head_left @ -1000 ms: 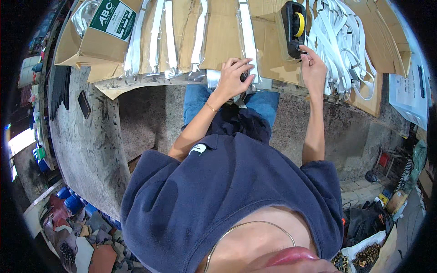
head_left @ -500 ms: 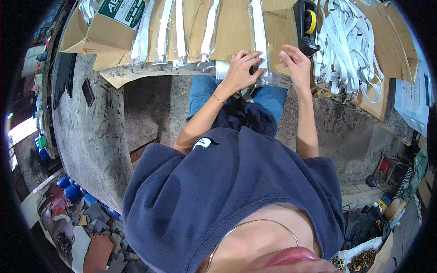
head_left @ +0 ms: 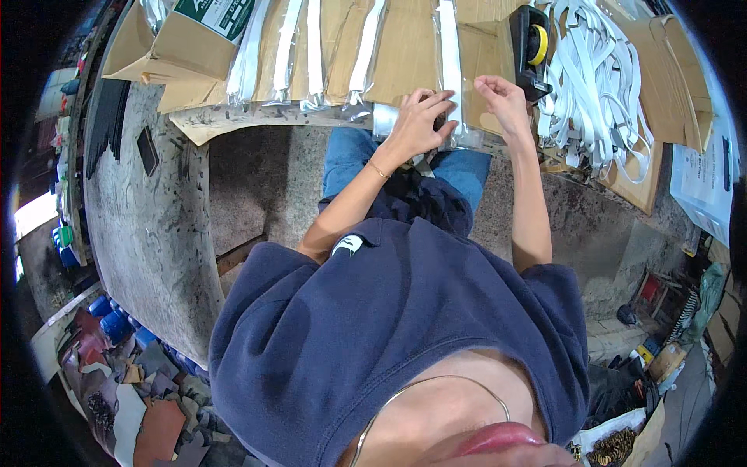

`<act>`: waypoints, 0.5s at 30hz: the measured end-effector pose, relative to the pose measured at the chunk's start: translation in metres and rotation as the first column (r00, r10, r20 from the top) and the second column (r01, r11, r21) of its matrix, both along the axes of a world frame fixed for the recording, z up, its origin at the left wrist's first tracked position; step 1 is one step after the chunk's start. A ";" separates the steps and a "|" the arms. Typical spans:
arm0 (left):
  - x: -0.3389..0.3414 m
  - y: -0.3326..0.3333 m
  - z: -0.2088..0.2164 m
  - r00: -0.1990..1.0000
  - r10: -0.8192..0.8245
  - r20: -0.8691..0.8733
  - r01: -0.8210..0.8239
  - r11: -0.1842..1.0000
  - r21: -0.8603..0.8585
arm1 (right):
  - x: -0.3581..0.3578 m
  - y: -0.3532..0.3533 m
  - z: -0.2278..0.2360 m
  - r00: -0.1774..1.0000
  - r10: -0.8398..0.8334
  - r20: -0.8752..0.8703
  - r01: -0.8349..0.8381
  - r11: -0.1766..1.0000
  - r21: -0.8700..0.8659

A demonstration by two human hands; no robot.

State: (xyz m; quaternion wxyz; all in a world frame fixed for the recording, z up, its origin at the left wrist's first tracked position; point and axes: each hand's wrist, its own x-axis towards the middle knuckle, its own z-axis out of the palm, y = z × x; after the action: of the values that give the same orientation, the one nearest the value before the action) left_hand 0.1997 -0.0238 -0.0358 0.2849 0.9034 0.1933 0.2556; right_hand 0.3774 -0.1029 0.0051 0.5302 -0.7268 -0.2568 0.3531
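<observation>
A white strap [head_left: 449, 47] in a clear plastic sleeve lies lengthwise on the cardboard in front of me. My left hand [head_left: 420, 123] rests over the sleeve's near end, fingers stretched and thumb spread apart from them. Just right of the strap, my right hand [head_left: 507, 107] is raised with thumb and fingertips pinched together. Whatever they hold, if anything, is too small to make out. A black tape dispenser [head_left: 520, 58] with a yellow-cored roll [head_left: 537, 45] stands beyond the right hand. More sleeved white straps [head_left: 364, 58] lie side by side to the left.
Right of the dispenser is a heap of loose white straps [head_left: 595, 86] beside an open carton [head_left: 669, 86]. Another carton [head_left: 175, 50] stands far left. A dark phone-like slab [head_left: 148, 151] lies on the left worktop [head_left: 156, 241]. Scraps [head_left: 159, 428] cover the lower left.
My right hand's fingers have drawn together into a pinch and shifted slightly. My left hand stays over the strap's near end. The whole view has moved a little.
</observation>
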 end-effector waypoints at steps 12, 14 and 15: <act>0.001 0.000 -0.004 0.999 -0.002 0.045 0.000 0.999 0.039 | 0.022 0.042 -0.019 0.942 0.281 -0.184 -0.318 0.921 -0.226; 0.001 0.001 -0.004 0.999 0.001 0.044 -0.003 0.999 0.040 | 0.023 0.043 -0.027 0.939 0.277 -0.203 -0.319 0.921 -0.222; 0.001 0.001 -0.005 0.999 -0.002 0.040 0.000 0.999 0.040 | 0.024 0.043 -0.031 0.937 0.266 -0.225 -0.315 0.924 -0.218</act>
State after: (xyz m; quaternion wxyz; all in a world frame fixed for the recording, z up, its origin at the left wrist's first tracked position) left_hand 0.2006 -0.0231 -0.0406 0.2707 0.9037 0.1820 0.2773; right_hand 0.4017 -0.0599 -0.0258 0.3977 -0.7043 -0.2634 0.5257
